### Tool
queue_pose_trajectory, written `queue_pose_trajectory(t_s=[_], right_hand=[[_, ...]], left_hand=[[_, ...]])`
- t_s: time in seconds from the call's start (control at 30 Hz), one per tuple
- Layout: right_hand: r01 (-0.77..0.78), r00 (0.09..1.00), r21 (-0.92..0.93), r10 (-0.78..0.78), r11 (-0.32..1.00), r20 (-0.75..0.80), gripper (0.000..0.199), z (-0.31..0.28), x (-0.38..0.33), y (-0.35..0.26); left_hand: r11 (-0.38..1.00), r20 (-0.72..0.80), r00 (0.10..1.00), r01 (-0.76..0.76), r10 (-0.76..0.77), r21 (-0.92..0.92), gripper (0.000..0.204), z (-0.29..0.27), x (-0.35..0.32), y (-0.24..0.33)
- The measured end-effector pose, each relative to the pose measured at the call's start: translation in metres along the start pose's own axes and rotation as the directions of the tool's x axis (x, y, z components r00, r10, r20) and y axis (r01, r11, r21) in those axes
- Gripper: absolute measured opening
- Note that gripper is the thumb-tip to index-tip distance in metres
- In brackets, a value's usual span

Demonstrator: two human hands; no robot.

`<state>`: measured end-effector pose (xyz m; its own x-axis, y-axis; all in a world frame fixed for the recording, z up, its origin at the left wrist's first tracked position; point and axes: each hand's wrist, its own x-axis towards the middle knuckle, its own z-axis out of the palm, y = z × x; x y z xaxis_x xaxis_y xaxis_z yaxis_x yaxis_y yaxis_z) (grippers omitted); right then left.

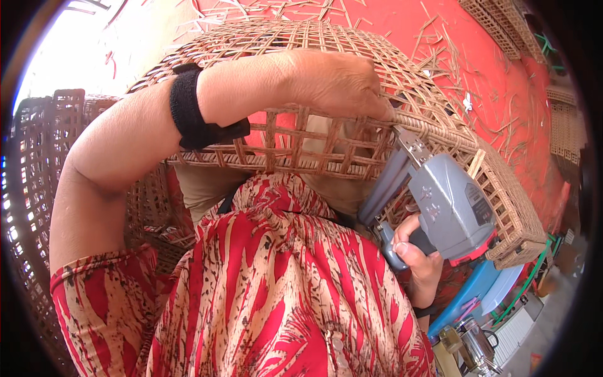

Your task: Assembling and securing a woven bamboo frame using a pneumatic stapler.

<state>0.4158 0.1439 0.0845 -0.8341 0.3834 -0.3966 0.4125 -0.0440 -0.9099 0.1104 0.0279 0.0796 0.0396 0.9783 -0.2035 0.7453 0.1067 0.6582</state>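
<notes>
A large brown woven basket (pixel 276 157) with an open lattice lies across my lap, its wrapped rim running along the right side. My left arm reaches across it, and my left hand (pixel 352 85) is closed on the basket's edge, some fingers hidden beneath the weave. In my right hand (pixel 419 259) is a grey staple gun (pixel 449 204), with my fingers wrapped round its handle. The staple gun's nose rests at the basket rim, close by my left fingertips. Whether it presses on the rim, I cannot tell.
Cut strips of cane (pixel 433 47) litter the red floor (pixel 502 81) beyond the basket. More woven pieces (pixel 44 163) stand at the left, and others (pixel 568 132) at the far right. Near the lower right are a blue plastic item (pixel 468 292) and a metal jug (pixel 477 342).
</notes>
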Motion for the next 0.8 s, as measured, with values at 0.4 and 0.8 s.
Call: queue_pose_trajectory(t_s=[0.4,0.8], right_hand=[[-0.001,0.998,-0.041,-0.002,0.999,-0.068,0.018,0.011,-0.007,-0.011],[-0.038,0.998,-0.035,0.035,0.999,-0.058,0.021,0.007,0.002,-0.005]], left_hand=[[0.999,-0.174,0.983,-0.052,0.052,0.005,0.024,0.021,0.015,-0.008],[0.933,-0.057,0.932,-0.358,0.357,-0.022,0.019,0.03,0.038,-0.04]])
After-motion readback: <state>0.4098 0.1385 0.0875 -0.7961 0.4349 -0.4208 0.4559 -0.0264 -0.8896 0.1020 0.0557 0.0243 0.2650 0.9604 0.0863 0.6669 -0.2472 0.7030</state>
